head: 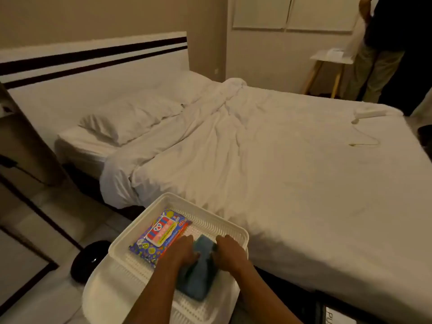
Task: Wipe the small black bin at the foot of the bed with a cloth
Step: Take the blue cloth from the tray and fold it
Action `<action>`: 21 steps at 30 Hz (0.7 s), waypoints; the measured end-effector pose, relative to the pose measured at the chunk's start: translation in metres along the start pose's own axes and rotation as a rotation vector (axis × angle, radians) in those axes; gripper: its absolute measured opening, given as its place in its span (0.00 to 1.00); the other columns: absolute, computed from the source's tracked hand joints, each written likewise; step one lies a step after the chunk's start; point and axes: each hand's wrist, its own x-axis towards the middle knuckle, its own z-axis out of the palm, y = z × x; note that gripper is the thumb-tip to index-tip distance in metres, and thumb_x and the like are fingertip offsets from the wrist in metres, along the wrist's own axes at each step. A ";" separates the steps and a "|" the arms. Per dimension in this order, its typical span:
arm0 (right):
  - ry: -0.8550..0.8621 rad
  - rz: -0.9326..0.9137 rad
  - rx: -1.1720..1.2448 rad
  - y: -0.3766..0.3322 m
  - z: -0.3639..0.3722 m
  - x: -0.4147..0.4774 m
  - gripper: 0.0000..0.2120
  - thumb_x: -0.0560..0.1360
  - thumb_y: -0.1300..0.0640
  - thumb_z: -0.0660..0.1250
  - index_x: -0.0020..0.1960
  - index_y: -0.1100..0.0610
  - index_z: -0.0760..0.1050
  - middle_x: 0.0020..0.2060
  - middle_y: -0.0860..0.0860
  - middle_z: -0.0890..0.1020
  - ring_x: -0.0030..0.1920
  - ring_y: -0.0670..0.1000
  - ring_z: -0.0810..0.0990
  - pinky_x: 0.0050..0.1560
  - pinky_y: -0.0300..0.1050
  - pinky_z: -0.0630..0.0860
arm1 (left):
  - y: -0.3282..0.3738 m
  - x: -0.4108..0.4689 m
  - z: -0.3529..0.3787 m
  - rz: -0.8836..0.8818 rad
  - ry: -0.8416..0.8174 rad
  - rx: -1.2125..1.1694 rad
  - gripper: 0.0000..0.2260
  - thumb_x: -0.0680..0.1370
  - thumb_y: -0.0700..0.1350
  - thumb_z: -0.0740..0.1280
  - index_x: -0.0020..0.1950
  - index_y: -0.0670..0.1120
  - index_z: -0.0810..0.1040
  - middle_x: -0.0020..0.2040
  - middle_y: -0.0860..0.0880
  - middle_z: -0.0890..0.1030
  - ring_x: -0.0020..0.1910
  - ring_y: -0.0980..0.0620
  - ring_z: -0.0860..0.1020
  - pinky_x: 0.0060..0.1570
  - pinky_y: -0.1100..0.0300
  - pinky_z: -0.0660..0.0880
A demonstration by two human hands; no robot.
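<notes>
A folded blue cloth (198, 279) lies in a white perforated basket (131, 244) in front of me. My left hand (181, 252) presses on the cloth's left edge and my right hand (231, 253) on its right edge, fingers curled around it. The small black bin (87, 260) stands on the floor to the left of the basket, beside the bed's corner, partly hidden by the basket rim.
A colourful pack of wipes (159, 235) lies in the basket's left half. The white bed (280, 171) fills the middle, with a white power strip (369, 112) near its far right edge. A person (388, 47) stands by a small stool (327, 66) at the back right.
</notes>
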 end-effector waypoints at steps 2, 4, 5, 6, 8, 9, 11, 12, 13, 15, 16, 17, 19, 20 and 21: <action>0.000 0.015 -0.016 0.002 0.004 0.006 0.21 0.76 0.49 0.64 0.64 0.59 0.71 0.63 0.61 0.74 0.63 0.60 0.73 0.62 0.50 0.69 | -0.002 0.005 0.005 -0.029 0.010 -0.044 0.30 0.80 0.54 0.63 0.78 0.42 0.59 0.78 0.42 0.63 0.77 0.46 0.62 0.75 0.57 0.58; 0.009 0.039 -0.018 0.003 0.002 0.009 0.20 0.76 0.49 0.65 0.63 0.60 0.72 0.61 0.62 0.75 0.62 0.61 0.74 0.61 0.51 0.70 | -0.004 0.011 0.008 -0.060 0.045 -0.085 0.26 0.79 0.54 0.65 0.73 0.42 0.69 0.72 0.42 0.72 0.72 0.45 0.70 0.70 0.55 0.65; 0.014 0.040 -0.009 0.004 0.003 0.013 0.20 0.76 0.49 0.66 0.62 0.60 0.72 0.61 0.61 0.76 0.61 0.61 0.75 0.61 0.50 0.70 | -0.003 0.012 0.008 -0.066 0.050 -0.092 0.25 0.78 0.55 0.67 0.70 0.42 0.72 0.69 0.42 0.75 0.68 0.44 0.73 0.67 0.54 0.68; 0.009 0.033 0.000 0.004 0.004 0.015 0.20 0.75 0.49 0.66 0.62 0.60 0.73 0.60 0.60 0.77 0.61 0.60 0.75 0.60 0.50 0.70 | -0.003 0.014 0.010 -0.068 0.062 -0.106 0.24 0.77 0.55 0.68 0.67 0.42 0.74 0.66 0.42 0.77 0.66 0.44 0.75 0.65 0.53 0.70; 0.001 0.042 0.018 0.004 0.003 0.017 0.21 0.74 0.49 0.68 0.61 0.60 0.74 0.59 0.59 0.79 0.60 0.59 0.76 0.59 0.50 0.71 | -0.003 0.017 0.011 -0.091 0.080 -0.165 0.21 0.75 0.54 0.71 0.63 0.43 0.76 0.62 0.43 0.80 0.61 0.45 0.77 0.61 0.53 0.73; -0.006 0.051 0.032 0.004 0.003 0.019 0.21 0.73 0.49 0.68 0.61 0.60 0.74 0.58 0.59 0.79 0.59 0.59 0.77 0.59 0.49 0.72 | -0.003 0.018 0.011 -0.107 0.079 -0.196 0.21 0.74 0.53 0.72 0.62 0.43 0.76 0.60 0.43 0.80 0.60 0.45 0.78 0.60 0.54 0.73; -0.033 0.064 0.040 0.004 0.001 0.022 0.21 0.72 0.49 0.69 0.60 0.60 0.75 0.58 0.59 0.80 0.59 0.59 0.78 0.58 0.49 0.73 | -0.004 0.021 0.011 -0.134 0.070 -0.231 0.22 0.73 0.53 0.73 0.62 0.44 0.75 0.60 0.44 0.80 0.59 0.46 0.78 0.59 0.55 0.73; -0.051 0.070 0.038 0.003 0.000 0.024 0.21 0.72 0.49 0.70 0.60 0.61 0.75 0.58 0.59 0.80 0.59 0.59 0.78 0.58 0.49 0.73 | -0.003 0.022 0.011 -0.137 0.064 -0.235 0.23 0.73 0.53 0.74 0.63 0.44 0.74 0.61 0.45 0.79 0.59 0.47 0.77 0.59 0.55 0.73; -0.066 0.076 0.033 0.003 -0.002 0.024 0.21 0.72 0.50 0.70 0.60 0.61 0.75 0.58 0.59 0.80 0.59 0.59 0.78 0.58 0.49 0.74 | -0.003 0.023 0.010 -0.146 0.051 -0.230 0.23 0.73 0.53 0.74 0.63 0.44 0.73 0.61 0.45 0.78 0.60 0.47 0.77 0.59 0.56 0.73; -0.083 0.076 0.031 0.001 -0.005 0.022 0.20 0.74 0.51 0.69 0.61 0.62 0.75 0.59 0.60 0.79 0.59 0.60 0.78 0.59 0.50 0.74 | -0.003 0.024 0.009 -0.171 0.022 -0.234 0.24 0.73 0.53 0.74 0.64 0.45 0.72 0.62 0.46 0.78 0.61 0.48 0.76 0.60 0.57 0.73; -0.089 0.073 0.040 0.001 -0.006 0.022 0.20 0.74 0.52 0.69 0.61 0.62 0.75 0.59 0.60 0.79 0.60 0.60 0.77 0.59 0.50 0.73 | -0.003 0.024 0.008 -0.181 0.011 -0.245 0.23 0.73 0.53 0.74 0.63 0.47 0.72 0.62 0.46 0.78 0.60 0.48 0.77 0.59 0.57 0.74; -0.090 0.063 0.055 0.001 -0.009 0.020 0.19 0.74 0.53 0.68 0.61 0.62 0.75 0.59 0.60 0.79 0.60 0.60 0.77 0.59 0.49 0.73 | -0.003 0.024 0.007 -0.179 0.001 -0.268 0.21 0.73 0.52 0.75 0.61 0.48 0.72 0.62 0.46 0.78 0.59 0.48 0.77 0.59 0.57 0.75; -0.105 0.042 0.090 0.000 -0.016 0.016 0.18 0.74 0.54 0.69 0.60 0.62 0.75 0.59 0.60 0.78 0.60 0.59 0.77 0.57 0.47 0.72 | -0.002 0.020 0.004 -0.158 -0.013 -0.301 0.20 0.73 0.49 0.75 0.60 0.48 0.72 0.62 0.44 0.78 0.59 0.48 0.78 0.57 0.58 0.75; -0.113 0.031 0.107 -0.001 -0.021 0.014 0.17 0.74 0.55 0.69 0.60 0.62 0.76 0.59 0.60 0.78 0.59 0.58 0.76 0.56 0.46 0.72 | -0.002 0.018 0.001 -0.148 -0.029 -0.314 0.20 0.74 0.47 0.74 0.62 0.47 0.71 0.62 0.44 0.78 0.59 0.49 0.77 0.57 0.59 0.74; -0.119 0.016 0.121 -0.002 -0.027 0.011 0.17 0.73 0.55 0.70 0.59 0.61 0.76 0.59 0.59 0.78 0.59 0.58 0.76 0.55 0.46 0.71 | -0.002 0.015 -0.002 -0.132 -0.040 -0.337 0.22 0.74 0.46 0.74 0.65 0.45 0.71 0.63 0.44 0.77 0.59 0.49 0.76 0.56 0.60 0.73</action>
